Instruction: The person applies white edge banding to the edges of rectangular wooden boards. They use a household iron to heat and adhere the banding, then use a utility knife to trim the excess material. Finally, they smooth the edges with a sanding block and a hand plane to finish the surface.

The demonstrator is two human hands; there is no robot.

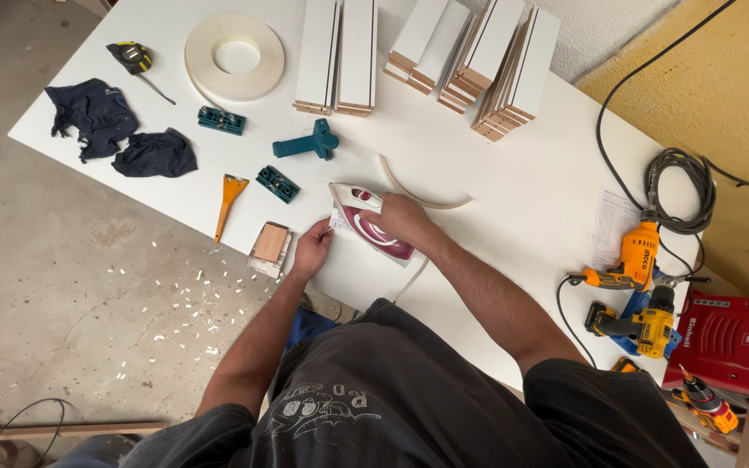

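Right hand (pixel 400 218) clenched over iron (pixel 372 227), handle hidden; left hand (pixel 312 250) pinching its tip.

The right hand (pixel 402 218) hides the iron's (pixel 372 232) handle; the red case (pixel 729 342) is cut off.

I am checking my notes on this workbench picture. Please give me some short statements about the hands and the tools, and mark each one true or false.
1. The right hand holds the clothes iron on the white table. True.
2. The left hand holds the orange scraper. False: it rests at the table edge beside the iron; the scraper lies apart.
3. The roll of white edge tape lies flat on the table. True.
4. The orange drill lies left of the iron. False: it lies to the right.
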